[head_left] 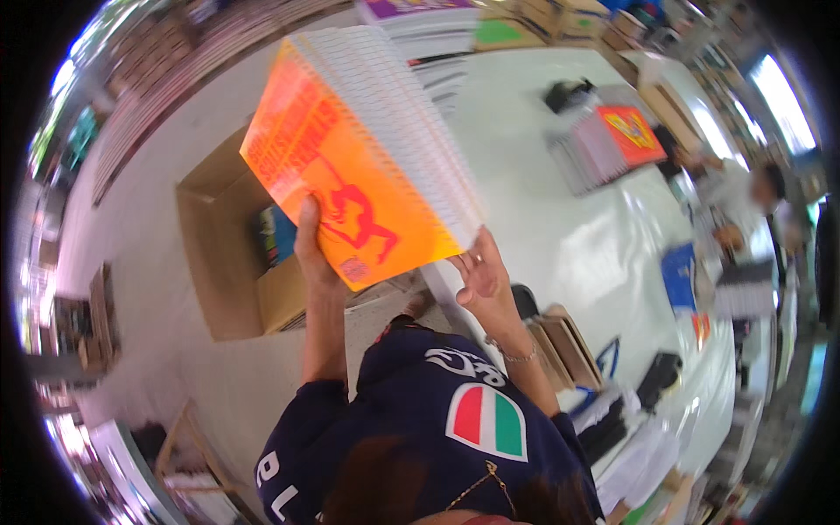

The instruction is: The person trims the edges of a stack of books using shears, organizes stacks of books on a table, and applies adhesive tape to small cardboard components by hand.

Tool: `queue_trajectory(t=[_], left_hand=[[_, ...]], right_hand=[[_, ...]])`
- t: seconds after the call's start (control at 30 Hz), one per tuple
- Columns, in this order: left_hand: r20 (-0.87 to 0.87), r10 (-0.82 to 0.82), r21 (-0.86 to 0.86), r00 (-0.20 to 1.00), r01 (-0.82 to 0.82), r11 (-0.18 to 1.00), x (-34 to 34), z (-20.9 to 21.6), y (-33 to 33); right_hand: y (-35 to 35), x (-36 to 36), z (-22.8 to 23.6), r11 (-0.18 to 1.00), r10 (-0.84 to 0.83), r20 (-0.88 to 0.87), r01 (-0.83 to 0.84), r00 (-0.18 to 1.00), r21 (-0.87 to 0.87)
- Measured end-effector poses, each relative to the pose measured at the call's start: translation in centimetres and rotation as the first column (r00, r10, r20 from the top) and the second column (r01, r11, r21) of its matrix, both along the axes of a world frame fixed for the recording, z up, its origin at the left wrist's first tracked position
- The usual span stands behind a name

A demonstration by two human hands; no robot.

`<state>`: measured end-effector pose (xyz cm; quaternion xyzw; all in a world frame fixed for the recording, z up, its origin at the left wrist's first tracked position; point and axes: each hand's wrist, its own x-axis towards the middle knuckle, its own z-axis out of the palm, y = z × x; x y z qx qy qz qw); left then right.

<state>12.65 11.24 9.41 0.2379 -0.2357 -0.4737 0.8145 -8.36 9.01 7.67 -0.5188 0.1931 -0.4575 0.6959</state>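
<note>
A thick stack of spiral notebooks [385, 188] with a bright orange cover and a red dancing figure is held up in front of me, tilted. My left hand [313, 249] grips its lower left side, thumb on the cover and fingers hidden behind. At the lower right corner, my right hand [484, 284] holds the stack with its fingertips against the bottom edge; the thumb stands apart. Below and left of the stack is an open cardboard box [206, 258], partly covered by the notebooks, with a blue item [278, 234] inside.
A pale table [516, 96] stretches to the right, carrying another notebook stack [612, 144], a blue item [681, 278] and brown boards [560, 350] near my right arm. More stacked books [420, 26] stand at the far end. A person [744, 197] is across the table.
</note>
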Motion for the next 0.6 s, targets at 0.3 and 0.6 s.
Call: queue_trajectory(t=[0.3, 0.6], left_hand=[[0.351, -0.508, 0.288, 0.786, 0.426, 0.858, -17.0, -3.6, -4.0], [0.557, 0.444, -0.167, 0.702, -0.429, 0.888, -3.6, 0.1, -1.5]], right_hand=[[-0.4, -13.5, 1.6, 0.699, -0.714, -0.009, 0.713, 0.7, 0.051], [-1.5, -34.2, -7.9, 0.653, -0.693, -0.022, 0.64, 0.721, 0.406]])
